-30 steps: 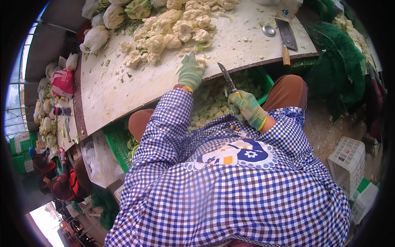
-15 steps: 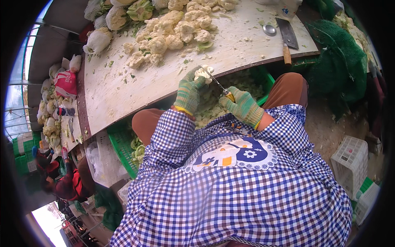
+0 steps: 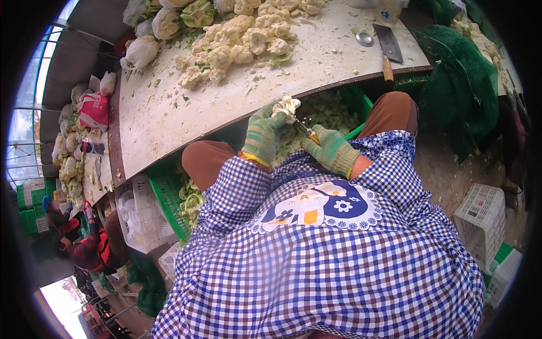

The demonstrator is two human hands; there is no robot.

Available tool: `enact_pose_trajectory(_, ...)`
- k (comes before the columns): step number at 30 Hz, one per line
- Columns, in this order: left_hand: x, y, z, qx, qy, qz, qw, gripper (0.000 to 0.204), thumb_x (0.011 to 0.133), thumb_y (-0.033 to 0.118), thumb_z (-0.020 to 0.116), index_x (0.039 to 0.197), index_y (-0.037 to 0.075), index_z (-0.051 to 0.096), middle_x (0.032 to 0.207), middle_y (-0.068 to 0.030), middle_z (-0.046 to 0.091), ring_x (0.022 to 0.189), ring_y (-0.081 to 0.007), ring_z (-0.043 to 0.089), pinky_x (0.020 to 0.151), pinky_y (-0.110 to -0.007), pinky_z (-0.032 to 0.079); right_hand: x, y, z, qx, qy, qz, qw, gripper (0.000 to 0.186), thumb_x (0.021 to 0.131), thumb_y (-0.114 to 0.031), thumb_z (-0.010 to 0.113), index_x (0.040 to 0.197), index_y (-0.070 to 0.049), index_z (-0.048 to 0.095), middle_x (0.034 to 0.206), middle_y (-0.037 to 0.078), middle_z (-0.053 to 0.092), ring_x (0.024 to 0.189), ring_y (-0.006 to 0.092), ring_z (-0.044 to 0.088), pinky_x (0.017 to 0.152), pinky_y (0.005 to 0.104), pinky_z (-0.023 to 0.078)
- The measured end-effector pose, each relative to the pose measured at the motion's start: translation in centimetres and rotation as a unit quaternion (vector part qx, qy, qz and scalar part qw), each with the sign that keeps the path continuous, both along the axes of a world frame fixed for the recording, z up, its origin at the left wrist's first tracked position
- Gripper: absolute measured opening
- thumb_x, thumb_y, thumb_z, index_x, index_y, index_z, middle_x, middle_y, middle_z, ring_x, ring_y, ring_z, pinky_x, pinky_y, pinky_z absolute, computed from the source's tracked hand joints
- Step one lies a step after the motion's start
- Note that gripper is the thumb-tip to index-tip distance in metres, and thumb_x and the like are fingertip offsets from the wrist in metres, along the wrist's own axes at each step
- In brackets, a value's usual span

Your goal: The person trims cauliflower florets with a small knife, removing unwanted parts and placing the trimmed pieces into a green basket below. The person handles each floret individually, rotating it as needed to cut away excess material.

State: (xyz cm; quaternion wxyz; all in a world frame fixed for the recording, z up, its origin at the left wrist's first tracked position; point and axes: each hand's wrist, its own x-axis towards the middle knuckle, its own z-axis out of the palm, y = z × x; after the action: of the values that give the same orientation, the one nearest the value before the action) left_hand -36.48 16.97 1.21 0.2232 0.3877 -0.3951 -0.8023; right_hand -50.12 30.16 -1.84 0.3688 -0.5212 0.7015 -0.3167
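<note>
My left hand (image 3: 262, 135), in a green and tan striped knit glove, is closed around a small white cauliflower floret (image 3: 287, 107). My right hand (image 3: 333, 149), gloved the same way, grips the yellowish handle of a small knife (image 3: 312, 135). Its thin blade points up and left and meets the underside of the floret. Small bits of cauliflower show beside the blade. Both hands are just off the near edge of the white table (image 3: 164, 121), over a green crate (image 3: 361, 110) that holds many cut florets.
A heap of cauliflower florets (image 3: 240, 45) lies on the table, with net-wrapped heads (image 3: 141, 52) at its left. A cleaver (image 3: 388, 48) and a round metal lid (image 3: 364, 39) are at the right. Green netting (image 3: 460, 85) hangs beyond. People in red (image 3: 96, 248) work at far left.
The floret has turned in my left hand and now shows its pale stalk side more. My right hand and knife have shifted slightly down and right.
</note>
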Motion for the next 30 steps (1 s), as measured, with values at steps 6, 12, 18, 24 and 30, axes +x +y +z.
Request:
enact_pose_trajectory(6, 1.2, 0.5, -0.9, 0.109, 0.171, -0.068, 0.977, 0.044, 0.086, 0.006, 0.063, 0.127, -0.005, 0.052, 0.125, -0.0168, 0.057, 0.110, -0.0270, 0.059, 0.095, -0.043, 0.050, -0.8, 0.0, -1.6, 0.115, -0.433, -0.064, 0.892, 0.032, 0.091, -0.035, 0.062, 0.093, -0.003, 0.059, 0.065, 0.009, 0.058, 0.047, 0.0199, 0.052, 0.041, 0.0323, 0.040)
enact_pose_trajectory(12, 1.6, 1.1, -1.6, 0.110, 0.205, 0.007, 0.973, 0.049, 0.089, 0.002, 0.059, 0.135, -0.001, 0.045, 0.129, -0.0172, 0.053, 0.116, -0.0305, 0.055, 0.103, -0.045, 0.045, -0.6, -0.1, -0.4, 0.079, -0.468, -0.098, 0.875, 0.033, 0.092, -0.037, 0.062, 0.094, -0.005, 0.059, 0.061, 0.003, 0.053, 0.043, 0.0122, 0.046, 0.038, 0.0266, 0.037)
enact_pose_trajectory(18, 0.9, 1.4, -1.9, 0.059, 0.190, 0.066, 0.978, 0.043, 0.091, 0.008, 0.058, 0.133, 0.003, 0.048, 0.127, -0.0150, 0.056, 0.117, -0.0297, 0.055, 0.102, -0.043, 0.046, 1.0, 0.1, 1.6, -0.044, -0.178, -0.064, 0.981, 0.032, 0.089, -0.031, 0.065, 0.098, -0.001, 0.059, 0.076, 0.011, 0.062, 0.067, 0.0203, 0.059, 0.059, 0.0335, 0.046)
enact_pose_trajectory(24, 0.5, 1.4, -1.1, 0.082, 0.169, 0.112, 0.976, 0.038, 0.093, 0.015, 0.057, 0.127, -0.001, 0.052, 0.121, -0.0170, 0.059, 0.110, -0.0305, 0.057, 0.096, -0.042, 0.048, 1.6, -0.1, 2.7, 0.005, -0.095, -0.033, 0.995, 0.037, 0.087, -0.034, 0.067, 0.100, 0.000, 0.058, 0.087, 0.018, 0.065, 0.076, 0.0279, 0.064, 0.065, 0.0365, 0.049)
enact_pose_trajectory(30, 0.9, 0.8, -0.5, 0.193, 0.250, 0.092, 0.944, 0.045, 0.095, 0.025, 0.052, 0.128, -0.005, 0.047, 0.129, -0.0206, 0.052, 0.118, -0.0387, 0.050, 0.099, -0.048, 0.044, 1.8, -0.2, 2.5, -0.023, -0.096, -0.039, 0.994, 0.035, 0.088, -0.032, 0.066, 0.100, 0.000, 0.058, 0.087, 0.020, 0.065, 0.077, 0.0301, 0.065, 0.065, 0.0372, 0.050)
